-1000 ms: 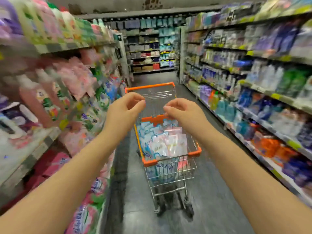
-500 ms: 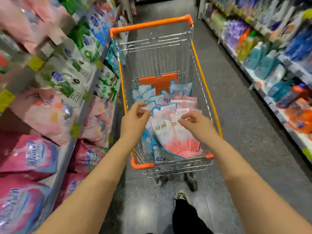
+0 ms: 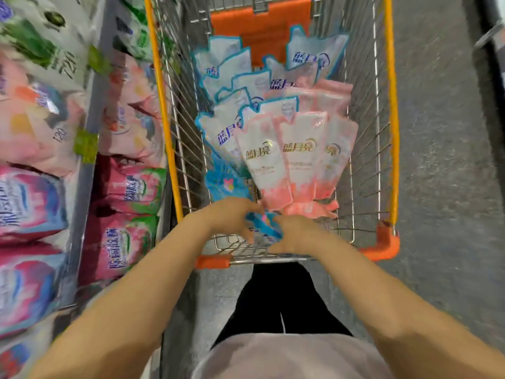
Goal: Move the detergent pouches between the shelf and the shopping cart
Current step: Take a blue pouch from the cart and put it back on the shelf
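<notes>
The wire shopping cart [image 3: 393,132] with orange trim stands in front of me, holding several detergent pouches. Pink pouches [image 3: 297,157] lie fanned at the near end, and blue-edged pouches [image 3: 232,67] fill the far end. Both hands reach down into the near end of the cart. My left hand [image 3: 232,217] and my right hand [image 3: 293,232] both have curled fingers around the bottom of a bright blue pouch [image 3: 262,222] that lies under the pink ones. Most of that pouch is hidden by my hands and the pink pouches.
The shelf [image 3: 82,149] on the left carries rows of pink, red and green-white detergent bags, close against the cart's left side. Grey aisle floor [image 3: 442,160] lies to the right. My dark trousers show below the cart's near rim.
My view has tilted down and closer to the cart. Both hands dropped from the tops of the pink pouches to the cart's near end and took hold of a blue pouch.
</notes>
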Action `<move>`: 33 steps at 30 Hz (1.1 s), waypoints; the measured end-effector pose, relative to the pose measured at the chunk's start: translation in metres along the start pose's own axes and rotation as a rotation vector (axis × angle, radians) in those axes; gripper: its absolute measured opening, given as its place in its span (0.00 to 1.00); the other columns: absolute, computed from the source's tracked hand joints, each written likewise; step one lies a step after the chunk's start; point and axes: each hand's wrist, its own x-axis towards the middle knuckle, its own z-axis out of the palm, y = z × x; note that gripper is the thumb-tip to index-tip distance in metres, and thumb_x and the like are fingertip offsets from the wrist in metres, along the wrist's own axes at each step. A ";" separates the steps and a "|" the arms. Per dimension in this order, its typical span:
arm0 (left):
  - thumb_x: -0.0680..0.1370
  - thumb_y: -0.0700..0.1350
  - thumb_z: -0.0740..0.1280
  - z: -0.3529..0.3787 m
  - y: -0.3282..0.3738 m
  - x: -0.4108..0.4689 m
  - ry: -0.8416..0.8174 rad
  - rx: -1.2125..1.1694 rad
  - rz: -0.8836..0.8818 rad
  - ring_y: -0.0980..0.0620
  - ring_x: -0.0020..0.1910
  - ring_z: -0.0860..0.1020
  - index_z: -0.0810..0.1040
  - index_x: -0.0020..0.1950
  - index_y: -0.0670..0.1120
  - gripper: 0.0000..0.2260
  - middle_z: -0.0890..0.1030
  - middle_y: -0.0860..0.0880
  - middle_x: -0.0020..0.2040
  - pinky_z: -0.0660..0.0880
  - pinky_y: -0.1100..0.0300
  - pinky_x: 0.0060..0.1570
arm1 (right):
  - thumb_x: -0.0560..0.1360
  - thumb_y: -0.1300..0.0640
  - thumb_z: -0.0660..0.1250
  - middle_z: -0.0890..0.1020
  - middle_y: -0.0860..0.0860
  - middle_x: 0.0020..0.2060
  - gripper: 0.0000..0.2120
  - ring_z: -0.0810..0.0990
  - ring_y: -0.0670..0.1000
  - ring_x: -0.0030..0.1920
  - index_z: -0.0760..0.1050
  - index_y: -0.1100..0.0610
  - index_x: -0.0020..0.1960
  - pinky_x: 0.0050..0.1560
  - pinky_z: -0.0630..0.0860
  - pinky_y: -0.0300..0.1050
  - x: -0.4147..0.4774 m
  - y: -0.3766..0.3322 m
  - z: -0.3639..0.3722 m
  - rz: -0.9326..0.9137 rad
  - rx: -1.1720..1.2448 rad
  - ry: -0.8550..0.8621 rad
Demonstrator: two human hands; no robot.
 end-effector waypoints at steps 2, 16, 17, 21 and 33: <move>0.73 0.47 0.70 0.007 -0.007 0.005 0.035 0.121 -0.030 0.47 0.62 0.72 0.70 0.69 0.51 0.24 0.75 0.48 0.65 0.67 0.58 0.57 | 0.75 0.49 0.64 0.76 0.57 0.61 0.25 0.76 0.57 0.58 0.66 0.57 0.69 0.54 0.74 0.47 0.003 -0.001 0.005 0.060 -0.129 -0.034; 0.78 0.53 0.59 -0.004 -0.003 -0.055 0.606 0.077 0.019 0.46 0.52 0.78 0.82 0.52 0.49 0.14 0.83 0.47 0.50 0.74 0.53 0.48 | 0.78 0.46 0.61 0.80 0.54 0.47 0.15 0.77 0.56 0.47 0.78 0.55 0.54 0.42 0.68 0.42 -0.058 -0.033 -0.041 0.139 -0.175 0.362; 0.77 0.52 0.61 -0.010 -0.001 -0.069 0.680 0.017 0.045 0.46 0.50 0.79 0.82 0.50 0.48 0.13 0.83 0.47 0.48 0.75 0.53 0.47 | 0.77 0.44 0.61 0.81 0.55 0.47 0.16 0.77 0.56 0.49 0.78 0.55 0.53 0.40 0.67 0.42 -0.072 -0.041 -0.048 0.113 -0.157 0.426; 0.71 0.55 0.61 -0.038 0.014 -0.126 0.970 -0.076 0.203 0.51 0.42 0.80 0.84 0.44 0.45 0.18 0.84 0.46 0.42 0.72 0.60 0.41 | 0.74 0.40 0.62 0.81 0.54 0.46 0.18 0.77 0.55 0.51 0.79 0.53 0.49 0.38 0.62 0.44 -0.135 -0.075 -0.076 -0.045 -0.163 0.691; 0.70 0.45 0.66 -0.091 0.110 -0.344 1.585 -0.061 0.156 0.58 0.41 0.75 0.84 0.42 0.40 0.10 0.83 0.47 0.38 0.69 0.69 0.38 | 0.63 0.44 0.70 0.73 0.53 0.23 0.16 0.65 0.45 0.29 0.75 0.57 0.30 0.30 0.59 0.44 -0.288 -0.171 -0.145 -0.856 -0.126 1.382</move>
